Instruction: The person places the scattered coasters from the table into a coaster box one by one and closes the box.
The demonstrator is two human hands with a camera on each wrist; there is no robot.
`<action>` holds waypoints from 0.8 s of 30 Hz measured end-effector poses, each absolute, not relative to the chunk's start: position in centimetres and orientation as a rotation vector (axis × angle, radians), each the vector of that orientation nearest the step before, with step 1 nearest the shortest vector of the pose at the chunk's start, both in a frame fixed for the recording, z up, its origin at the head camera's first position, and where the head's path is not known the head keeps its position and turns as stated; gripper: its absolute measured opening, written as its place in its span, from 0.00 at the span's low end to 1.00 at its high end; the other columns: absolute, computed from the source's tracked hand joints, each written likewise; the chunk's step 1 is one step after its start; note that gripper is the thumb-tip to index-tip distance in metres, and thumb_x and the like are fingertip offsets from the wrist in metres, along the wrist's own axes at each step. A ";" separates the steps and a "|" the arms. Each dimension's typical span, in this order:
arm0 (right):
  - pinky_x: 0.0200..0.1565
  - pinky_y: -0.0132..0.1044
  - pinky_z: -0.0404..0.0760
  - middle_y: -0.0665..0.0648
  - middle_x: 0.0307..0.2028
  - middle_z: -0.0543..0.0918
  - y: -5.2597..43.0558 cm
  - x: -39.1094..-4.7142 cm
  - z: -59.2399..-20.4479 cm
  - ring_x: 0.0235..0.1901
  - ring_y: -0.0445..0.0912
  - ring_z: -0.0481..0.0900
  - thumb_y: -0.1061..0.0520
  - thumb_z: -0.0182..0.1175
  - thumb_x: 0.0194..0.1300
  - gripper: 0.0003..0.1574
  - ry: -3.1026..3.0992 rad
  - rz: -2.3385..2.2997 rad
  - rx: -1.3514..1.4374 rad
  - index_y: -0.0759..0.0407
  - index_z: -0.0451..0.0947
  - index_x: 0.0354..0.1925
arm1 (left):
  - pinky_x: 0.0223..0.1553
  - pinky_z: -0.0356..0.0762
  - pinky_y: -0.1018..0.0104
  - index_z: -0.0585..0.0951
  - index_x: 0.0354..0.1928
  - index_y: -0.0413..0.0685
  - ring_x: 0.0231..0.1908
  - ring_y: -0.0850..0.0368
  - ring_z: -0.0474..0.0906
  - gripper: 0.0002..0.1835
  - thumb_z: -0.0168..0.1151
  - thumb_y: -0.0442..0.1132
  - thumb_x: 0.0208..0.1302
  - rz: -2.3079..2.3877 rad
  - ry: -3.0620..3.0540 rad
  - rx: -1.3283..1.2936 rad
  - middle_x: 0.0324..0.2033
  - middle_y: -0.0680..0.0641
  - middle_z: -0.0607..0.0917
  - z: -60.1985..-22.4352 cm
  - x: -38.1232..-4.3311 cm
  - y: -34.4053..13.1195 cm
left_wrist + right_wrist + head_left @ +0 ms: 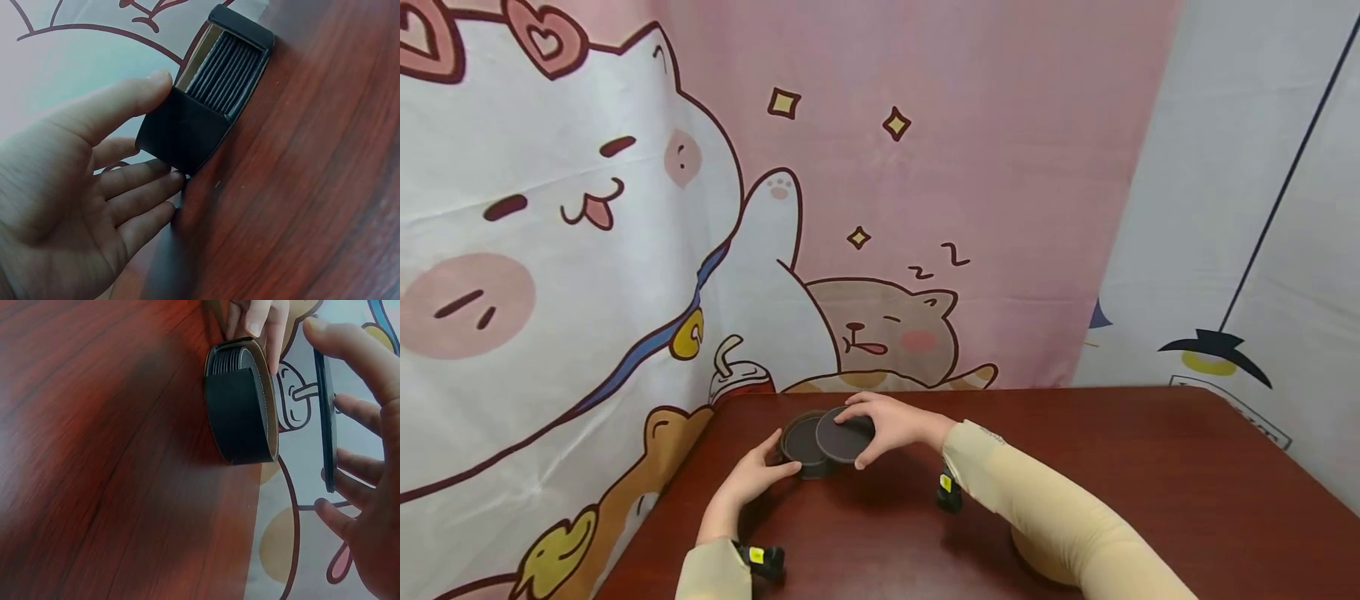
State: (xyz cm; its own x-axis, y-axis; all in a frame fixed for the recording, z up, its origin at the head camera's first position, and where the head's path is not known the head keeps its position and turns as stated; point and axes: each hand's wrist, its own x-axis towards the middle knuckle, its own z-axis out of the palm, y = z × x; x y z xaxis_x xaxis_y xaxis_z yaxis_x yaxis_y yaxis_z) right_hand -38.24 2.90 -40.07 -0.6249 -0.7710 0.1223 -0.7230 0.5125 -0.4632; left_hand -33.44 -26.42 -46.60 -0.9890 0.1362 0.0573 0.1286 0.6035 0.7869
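A round black coaster holder point(814, 472) stands on the table, with a stack of dark coasters point(228, 74) showing through the gap in its side wall. My left hand point(751, 477) grips the holder from the left, thumb at its near side and fingers around the outside. Above the holder's right part, my right hand point(891, 423) holds one round black coaster point(842, 437) by its edge, slightly tilted. In the right wrist view this coaster point(326, 425) appears edge-on between thumb and fingers, apart from the holder point(237, 419).
The dark red wooden table point(1150, 475) extends to the right and toward the front. A curtain point(1015, 192) with cartoon animals hangs behind the table and along its left side.
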 end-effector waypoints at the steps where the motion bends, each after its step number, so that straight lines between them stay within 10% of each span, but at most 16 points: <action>1: 0.57 0.39 0.69 0.54 0.68 0.63 2.5 -38.4 -40.2 0.65 0.49 0.63 0.39 0.76 0.43 0.47 2.645 -0.735 -1.304 0.40 0.74 0.63 | 0.60 0.66 0.43 0.56 0.73 0.35 0.62 0.37 0.69 0.49 0.71 0.48 0.56 1.379 2.800 0.228 0.63 0.30 0.70 -46.7 -33.4 -26.4; 24: 0.59 0.49 0.65 0.58 0.67 0.66 -4.2 -40.4 -41.2 0.64 0.52 0.65 0.35 0.73 0.45 0.46 2.838 -0.473 -1.150 0.41 0.74 0.63 | 0.60 0.64 0.41 0.57 0.73 0.36 0.63 0.38 0.68 0.49 0.71 0.49 0.56 1.387 2.784 0.217 0.64 0.32 0.70 -46.3 -33.4 -26.7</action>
